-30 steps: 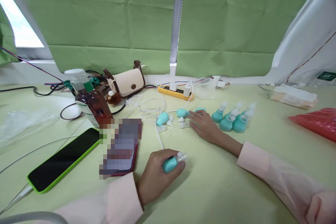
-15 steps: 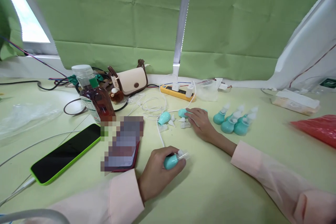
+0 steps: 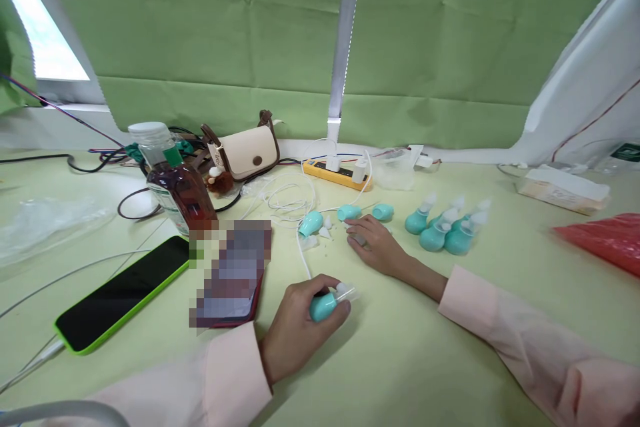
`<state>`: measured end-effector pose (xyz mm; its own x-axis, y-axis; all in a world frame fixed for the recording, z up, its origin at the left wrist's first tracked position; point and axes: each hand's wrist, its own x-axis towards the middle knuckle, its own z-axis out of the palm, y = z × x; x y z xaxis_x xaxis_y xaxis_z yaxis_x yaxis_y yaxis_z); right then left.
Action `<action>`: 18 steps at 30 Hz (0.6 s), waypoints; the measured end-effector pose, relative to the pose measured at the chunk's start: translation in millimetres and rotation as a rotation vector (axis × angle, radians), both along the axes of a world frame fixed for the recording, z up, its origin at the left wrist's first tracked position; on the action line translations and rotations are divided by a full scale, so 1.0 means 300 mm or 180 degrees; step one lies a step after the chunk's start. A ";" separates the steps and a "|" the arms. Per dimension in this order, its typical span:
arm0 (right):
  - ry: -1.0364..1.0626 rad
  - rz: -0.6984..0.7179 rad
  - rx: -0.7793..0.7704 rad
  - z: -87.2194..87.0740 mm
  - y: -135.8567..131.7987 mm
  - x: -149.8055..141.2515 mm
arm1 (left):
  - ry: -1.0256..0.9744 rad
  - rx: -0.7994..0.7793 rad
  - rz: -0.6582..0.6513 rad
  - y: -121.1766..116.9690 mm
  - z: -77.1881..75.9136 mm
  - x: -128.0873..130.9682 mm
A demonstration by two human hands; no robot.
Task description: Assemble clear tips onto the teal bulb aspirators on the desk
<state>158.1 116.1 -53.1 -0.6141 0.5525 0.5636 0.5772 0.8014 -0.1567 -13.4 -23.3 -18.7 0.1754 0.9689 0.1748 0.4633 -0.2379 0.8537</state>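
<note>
My left hand (image 3: 295, 327) is closed around a teal nasal aspirator (image 3: 323, 307), whose clear nozzle points right between thumb and fingers. Farther back, my right hand (image 3: 381, 245) rests low over the table, thumb and fingers apart. Its fingertips are at small loose pieces, among them a clear cap (image 3: 358, 238) partly hidden by the fingers. Just beyond lie two loose teal bulbs, one bulb (image 3: 349, 213) by the index finger and another bulb (image 3: 383, 212) behind the hand. To the left are a third bulb (image 3: 311, 223) and small white tips (image 3: 325, 232). Several assembled aspirators (image 3: 434, 237) stand upright to the right.
A yellow power strip (image 3: 336, 175) and white cable lie at the back. On the left are a cream handbag (image 3: 250, 151), a bottle of dark liquid (image 3: 183, 190), a green-edged phone (image 3: 125, 293) and a red-edged phone (image 3: 256, 300). Tissues (image 3: 563, 191) and a red bag (image 3: 605, 240) lie right.
My right hand has drawn back slightly from the loose bulbs toward the small clear pieces, uncovering the rear bulb. My left hand still holds the aspirator in nearly the same place.
</note>
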 end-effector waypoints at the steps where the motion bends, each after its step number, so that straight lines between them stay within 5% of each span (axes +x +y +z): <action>1: 0.0080 -0.0024 -0.0054 -0.002 0.001 -0.001 | 0.0009 -0.0005 -0.0005 0.000 0.000 0.000; 11: 0.1393 0.0010 -0.1112 0.026 -0.033 -0.008 | -0.0231 -0.0067 0.0106 0.002 0.004 0.000; 18: 0.1906 0.0690 -0.3175 0.064 -0.137 -0.037 | -0.0609 -0.0277 0.0223 0.016 0.003 -0.003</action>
